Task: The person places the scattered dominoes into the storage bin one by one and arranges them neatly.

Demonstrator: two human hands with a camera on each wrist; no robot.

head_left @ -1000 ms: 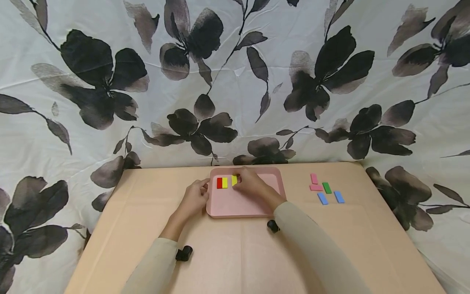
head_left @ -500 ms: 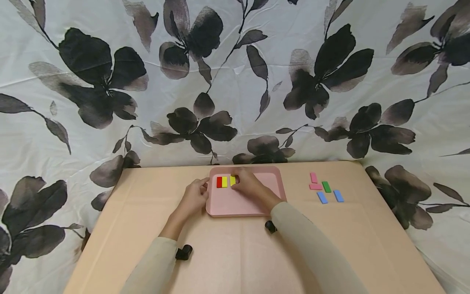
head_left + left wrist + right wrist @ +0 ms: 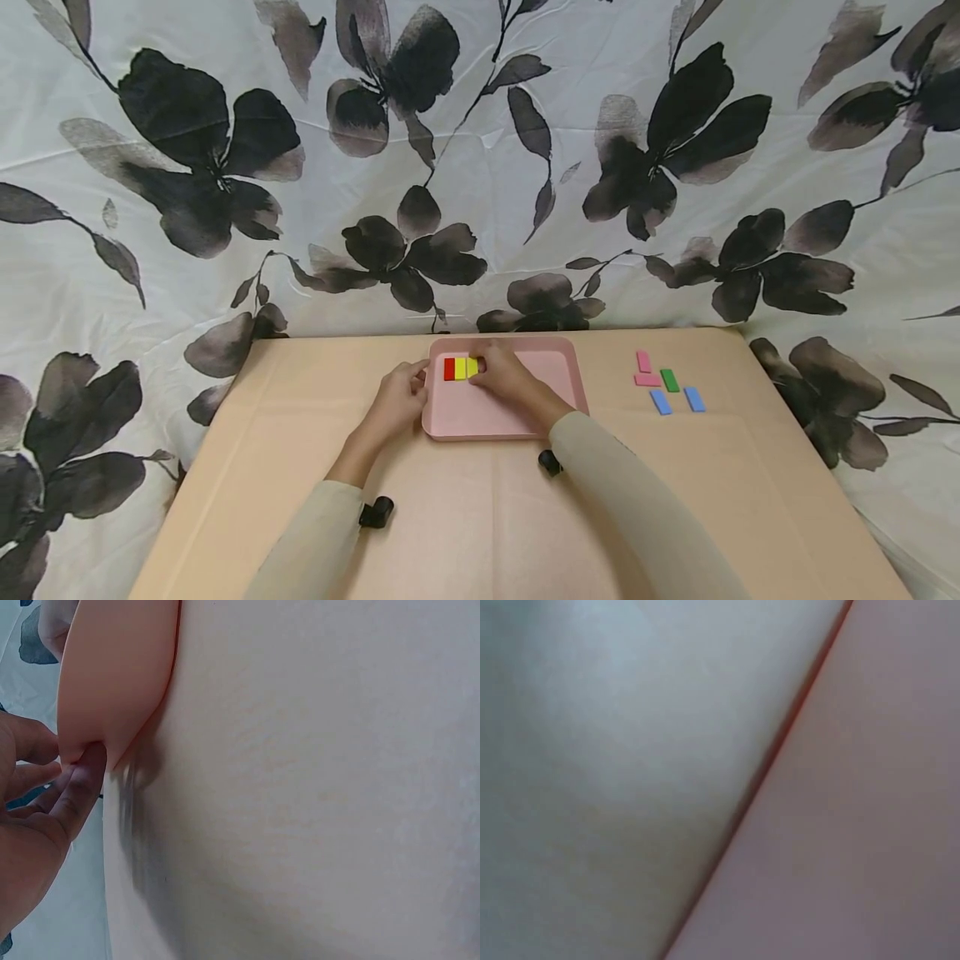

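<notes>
- Head view: pink tray (image 3: 480,421) sits at frame centre on a tan table (image 3: 465,533).
- Red block (image 3: 449,368), yellow block (image 3: 461,368) and a second yellow block (image 3: 472,367) lie touching in a row, upper left of the tray.
- Right hand (image 3: 504,377): fingers curled on the second yellow block.
- Left hand (image 3: 397,404): fingers on the tray's left rim; left wrist view shows fingertips (image 3: 88,761) touching its edge.
- Loose pink, green and blue blocks (image 3: 666,383) lie right of centre, well apart from the tray.
- Right wrist view: blurred, nothing to tell.
</notes>
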